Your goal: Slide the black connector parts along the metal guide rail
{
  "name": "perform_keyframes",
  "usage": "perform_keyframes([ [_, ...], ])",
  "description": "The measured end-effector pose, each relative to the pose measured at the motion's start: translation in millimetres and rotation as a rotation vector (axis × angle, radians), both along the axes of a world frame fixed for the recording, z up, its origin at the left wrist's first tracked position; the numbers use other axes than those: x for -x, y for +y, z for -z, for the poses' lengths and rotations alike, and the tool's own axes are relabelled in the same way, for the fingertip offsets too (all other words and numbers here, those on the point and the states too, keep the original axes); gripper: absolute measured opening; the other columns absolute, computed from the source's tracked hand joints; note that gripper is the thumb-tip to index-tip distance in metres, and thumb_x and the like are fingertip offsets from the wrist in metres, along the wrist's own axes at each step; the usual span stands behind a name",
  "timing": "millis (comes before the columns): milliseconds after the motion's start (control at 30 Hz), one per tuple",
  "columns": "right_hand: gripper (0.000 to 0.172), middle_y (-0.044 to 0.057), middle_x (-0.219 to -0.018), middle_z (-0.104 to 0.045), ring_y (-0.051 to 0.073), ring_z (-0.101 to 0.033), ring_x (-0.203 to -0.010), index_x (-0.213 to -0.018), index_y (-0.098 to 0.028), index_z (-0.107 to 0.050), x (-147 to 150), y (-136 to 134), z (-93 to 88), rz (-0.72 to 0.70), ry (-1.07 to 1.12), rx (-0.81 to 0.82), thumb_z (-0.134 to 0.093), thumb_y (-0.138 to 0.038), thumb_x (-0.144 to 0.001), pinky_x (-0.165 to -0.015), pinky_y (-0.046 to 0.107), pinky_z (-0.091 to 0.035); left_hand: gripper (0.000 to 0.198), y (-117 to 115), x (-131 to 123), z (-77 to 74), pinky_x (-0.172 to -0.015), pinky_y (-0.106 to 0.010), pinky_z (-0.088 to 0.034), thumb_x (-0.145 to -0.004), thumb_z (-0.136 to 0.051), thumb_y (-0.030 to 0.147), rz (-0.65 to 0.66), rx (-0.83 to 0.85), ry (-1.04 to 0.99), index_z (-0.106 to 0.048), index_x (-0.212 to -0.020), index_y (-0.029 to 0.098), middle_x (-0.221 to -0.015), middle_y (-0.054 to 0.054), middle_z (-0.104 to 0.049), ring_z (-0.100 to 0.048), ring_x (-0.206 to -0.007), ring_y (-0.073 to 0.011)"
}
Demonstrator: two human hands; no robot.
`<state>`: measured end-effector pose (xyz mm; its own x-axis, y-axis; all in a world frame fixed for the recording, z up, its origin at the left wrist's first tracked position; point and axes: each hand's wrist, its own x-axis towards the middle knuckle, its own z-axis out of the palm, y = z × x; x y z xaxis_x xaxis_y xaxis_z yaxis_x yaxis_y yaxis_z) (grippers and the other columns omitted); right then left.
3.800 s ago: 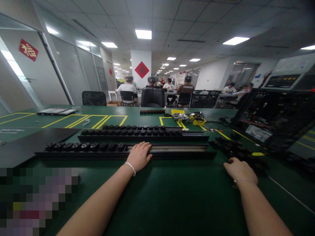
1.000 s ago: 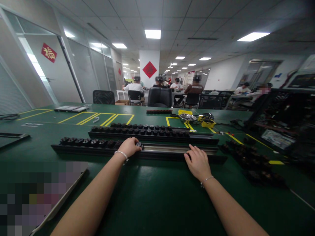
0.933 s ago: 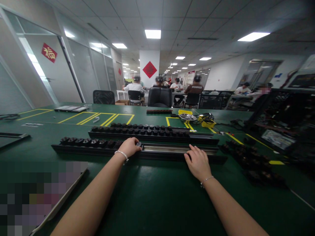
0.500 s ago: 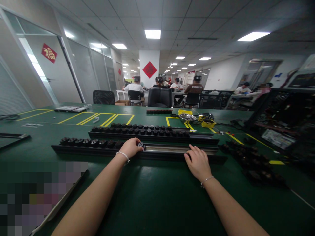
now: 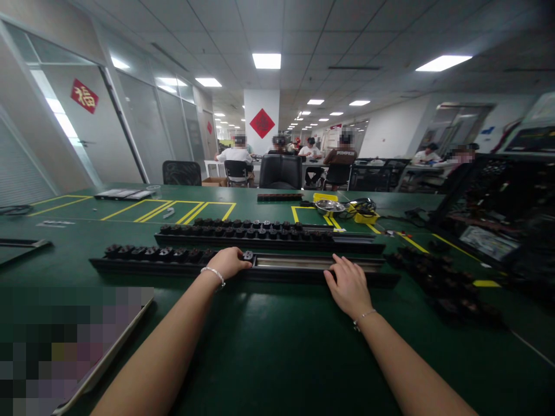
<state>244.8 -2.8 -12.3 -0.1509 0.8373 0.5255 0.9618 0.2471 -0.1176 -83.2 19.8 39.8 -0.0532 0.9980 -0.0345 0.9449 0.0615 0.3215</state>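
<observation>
A long black track (image 5: 303, 276) lies across the green table in front of me. Its left part carries a row of small black socket-like modules (image 5: 165, 254); the right part shows a bare pale channel. My left hand (image 5: 228, 263) is closed at the right end of that row, thumb and fingers pinching a module with a round grey face (image 5: 247, 255), which sits in the track. My right hand (image 5: 350, 283) lies over the track's right part, fingers stretched out and touching its near edge, holding nothing.
Behind stands a second loaded track (image 5: 260, 240). Loose black modules (image 5: 451, 283) are heaped at the right, beside a dark open-fronted case (image 5: 489, 214). A metal bowl (image 5: 330, 207) and yellow bins (image 5: 365, 216) are farther back. A pixelated board (image 5: 108, 346) covers the near left.
My left hand has slid slightly left, and its fingertips have drawn back a little from the grey-faced module's top. The right hand stays in place.
</observation>
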Motion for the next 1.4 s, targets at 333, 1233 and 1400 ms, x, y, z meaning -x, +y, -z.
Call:
perform_keyframes([
  [333,0.035,0.009,-0.126,-0.054,0.026,-0.042,-0.12,-0.083,-0.019,-0.059,-1,1,1.9,-0.009,0.007,-0.021,-0.033,-0.042,-0.087,-0.098,0.046,-0.028,0.037,0,-3,0.7,-0.069,-0.024,-0.044,-0.067,-0.062,0.044,0.03,-0.011,-0.03,-0.066,-0.094,0.019,-0.095,-0.006,-0.07,-0.063,-0.089,-0.0205],
  [1233,0.033,0.008,-0.123,-0.056,0.022,-0.047,-0.113,-0.083,-0.02,-0.061,-1,0,1.2,-0.02,0.011,-0.055,-0.035,-0.04,-0.087,-0.098,0.044,-0.028,0.028,-7,-19,2.4,-0.07,-0.024,-0.043,-0.074,-0.055,0.038,0.095,-0.089,-0.072,-0.067,-0.094,0.022,-0.093,-0.004,-0.07,-0.062,-0.086,-0.0182],
  [1400,0.033,0.008,-0.123,-0.056,0.023,-0.048,-0.111,-0.083,-0.02,-0.06,-1,0,1.1,-0.022,0.016,-0.054,-0.034,-0.04,-0.087,-0.098,0.044,-0.028,0.029,-9,-24,2.3,-0.073,-0.025,-0.044,-0.075,-0.055,0.037,0.12,-0.086,-0.082,-0.066,-0.096,0.022,-0.094,-0.003,-0.07,-0.063,-0.088,-0.0185],
])
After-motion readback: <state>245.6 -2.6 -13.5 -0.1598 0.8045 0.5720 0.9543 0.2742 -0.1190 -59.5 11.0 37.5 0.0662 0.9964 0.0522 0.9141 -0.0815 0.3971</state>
